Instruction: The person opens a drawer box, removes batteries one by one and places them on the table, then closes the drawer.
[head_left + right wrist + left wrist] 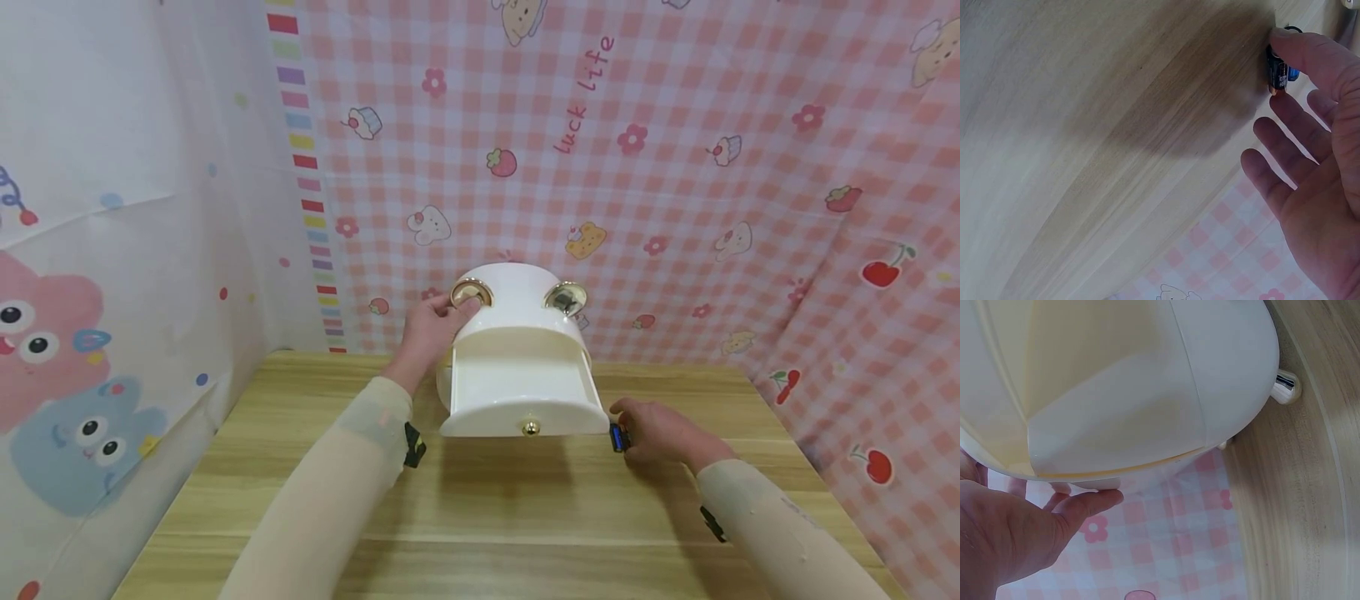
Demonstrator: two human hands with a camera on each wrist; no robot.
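Note:
A white drawer box (510,287) with a rounded top and two gold-rimmed rings stands on the table, its drawer (531,412) pulled out toward me. A small gold knob (531,428) sits on the drawer front. My left hand (438,327) grips the box at its left ring, thumb on the ring's face; the left wrist view shows the hand (1016,531) at the box's edge. To the right of the drawer front, my right hand (660,435) pinches small dark-and-blue batteries (1277,70) between thumb and index finger, the other fingers spread.
The wooden table (480,550) runs up to a pink checked cloth (637,183) hung behind the box and along the right. A white cloth with cartoon figures (90,350) hangs on the left. Shiny short feet (1286,387) show under the box.

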